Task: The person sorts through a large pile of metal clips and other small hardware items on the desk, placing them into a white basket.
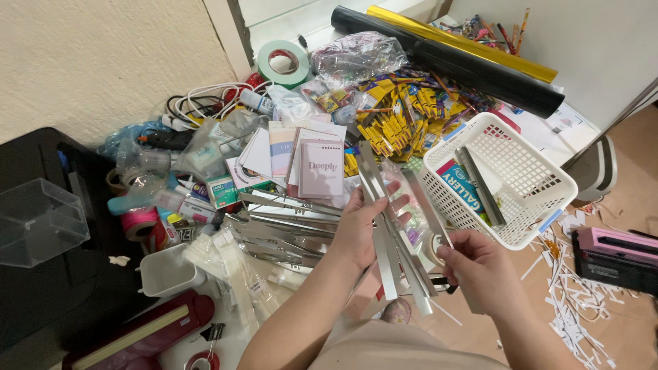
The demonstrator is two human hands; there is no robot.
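Note:
My left hand grips a bundle of long flat silver metal strips that fan out upward and downward. My right hand pinches the lower right side of the same bundle, near one strip that slants toward the white basket. More silver strips lie in a loose heap on the floor just left of my left hand. A white plastic basket stands to the right of the hands, with a metal strip and a blue packet inside it.
Booklets and cards, yellow packets, a green tape roll, and black and gold rolls crowd the back. A clear box sits left. A white tub, a maroon device and paper scraps lie near.

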